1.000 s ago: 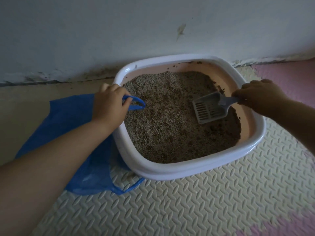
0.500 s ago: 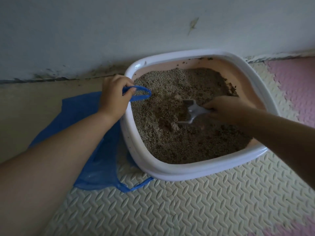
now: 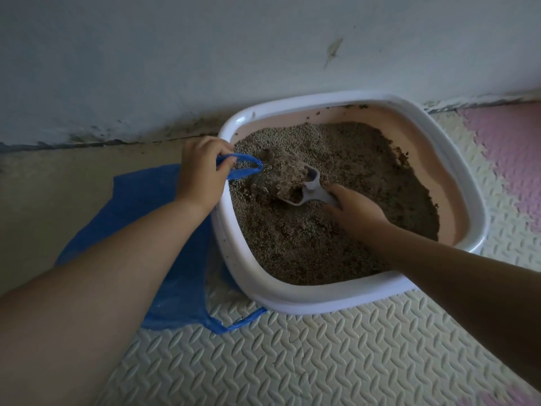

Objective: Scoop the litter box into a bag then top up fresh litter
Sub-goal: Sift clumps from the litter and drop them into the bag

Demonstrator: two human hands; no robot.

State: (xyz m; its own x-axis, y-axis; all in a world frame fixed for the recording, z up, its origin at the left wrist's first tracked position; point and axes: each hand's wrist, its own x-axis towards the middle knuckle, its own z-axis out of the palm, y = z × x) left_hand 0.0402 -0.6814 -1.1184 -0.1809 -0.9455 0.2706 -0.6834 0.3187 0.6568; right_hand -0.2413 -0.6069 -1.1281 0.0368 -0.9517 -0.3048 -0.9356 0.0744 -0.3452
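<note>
At the far left a thin blue plastic bag (image 3: 140,218) lies spread flat, partly on the bare beige floor (image 3: 44,186) and partly on the cream embossed foam mat (image 3: 322,361). Its right edge is tucked against the outside of the litter box, and the left forearm crosses above it. The left hand (image 3: 202,171) sits at the box's left rim with its grip closed: the fingers are curled round one blue loop handle (image 3: 246,167) of the bag, and the loop pokes out past them over the litter. A second handle loop (image 3: 234,323) lies on the mat by the box's near-left corner.

The rounded square litter box (image 3: 307,300), white-rimmed with a pale pink inner wall, stands on the mat close against the grey-white painted wall (image 3: 205,54). It holds grey-brown granular litter (image 3: 322,244), paler at the far left and darker toward the right, with crumbs stuck to the pink wall at the far side.

In the left half of the box a light grey plastic scoop (image 3: 311,191) points toward the left hand. A big brown caked clump (image 3: 285,174) is heaped on its blade, just beside the loop handle. The right hand (image 3: 355,210) is down inside the box, its grip wrapped round the scoop's handle, knuckles up. Whether it touches the litter cannot be told. Right of the box lies a pink foam tile (image 3: 509,148).
</note>
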